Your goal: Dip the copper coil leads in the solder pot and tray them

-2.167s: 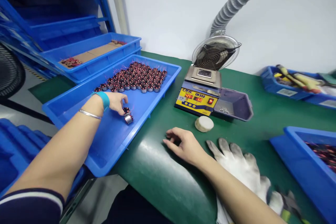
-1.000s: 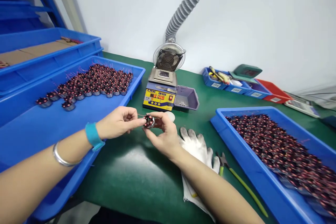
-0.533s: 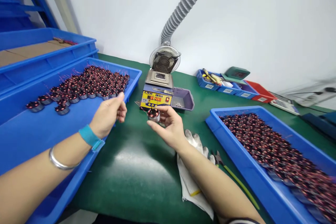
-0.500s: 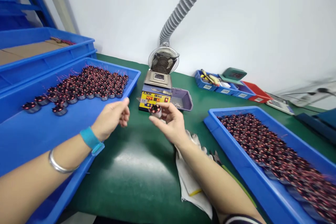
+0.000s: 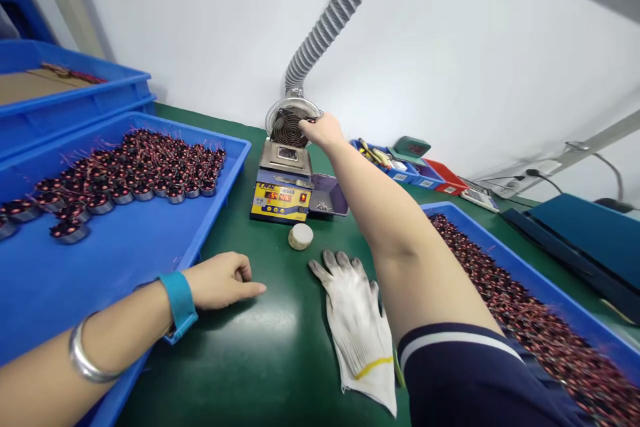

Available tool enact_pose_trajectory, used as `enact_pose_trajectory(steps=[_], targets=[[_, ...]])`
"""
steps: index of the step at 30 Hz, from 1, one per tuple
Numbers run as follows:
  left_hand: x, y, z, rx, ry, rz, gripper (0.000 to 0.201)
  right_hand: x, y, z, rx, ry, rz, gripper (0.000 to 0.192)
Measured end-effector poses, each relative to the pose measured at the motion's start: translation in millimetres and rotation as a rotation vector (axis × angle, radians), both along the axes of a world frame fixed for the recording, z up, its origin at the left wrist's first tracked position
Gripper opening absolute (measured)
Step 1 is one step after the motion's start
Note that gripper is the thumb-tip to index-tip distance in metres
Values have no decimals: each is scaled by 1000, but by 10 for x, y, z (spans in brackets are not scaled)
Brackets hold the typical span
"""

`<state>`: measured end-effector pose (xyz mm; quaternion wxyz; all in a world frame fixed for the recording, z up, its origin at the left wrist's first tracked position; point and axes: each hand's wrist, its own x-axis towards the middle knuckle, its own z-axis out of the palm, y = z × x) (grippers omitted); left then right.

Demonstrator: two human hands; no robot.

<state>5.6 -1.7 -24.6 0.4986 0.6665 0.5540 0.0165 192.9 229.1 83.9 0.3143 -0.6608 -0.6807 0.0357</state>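
My right hand (image 5: 324, 130) reaches far forward, above the right rear of the solder pot (image 5: 280, 197) and in front of the round fume hood (image 5: 294, 121). Its fingers pinch a copper-wound motor stator, of which only a dark reddish bit shows; the hand covers the rest. My left hand (image 5: 225, 282) is low over the green table beside the left tray's edge, thumb out and fingers loosely curled, with nothing in it. Between the hands stand a small round white block (image 5: 301, 237) and a pair of stained white work gloves (image 5: 357, 320).
A blue tray (image 5: 150, 240) on the left holds many stators; another blue tray (image 5: 453, 212) on the right is densely filled. A purple bin (image 5: 340, 197) sits beside the pot. Small tool bins (image 5: 400, 173) line the wall. A grey duct (image 5: 340, 7) rises from the hood.
My right hand has moved forward from in front of the solder pot to beside the hood. My left hand has come down nearer the table. The white block and gloves are now uncovered. The view has shifted.
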Motion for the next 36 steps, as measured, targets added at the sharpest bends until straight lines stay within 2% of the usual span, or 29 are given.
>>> enact_pose_trajectory(steps=[5,12,28,32,36], targets=[[4,-10,2,-4,21,-11,48,-84,135,-38,-47,-93,-16,47],[13,-6,60,15,50,-20,48,-212,180,-47,-80,-170,-1,49],[16,-6,15,15,42,-15,48,-259,127,-65,-102,-187,7,52],[14,-2,13,11,46,-21,49,-228,133,-18,-87,-152,10,52],[-12,12,7,5,27,-26,50,-120,117,120,-46,-79,20,48]])
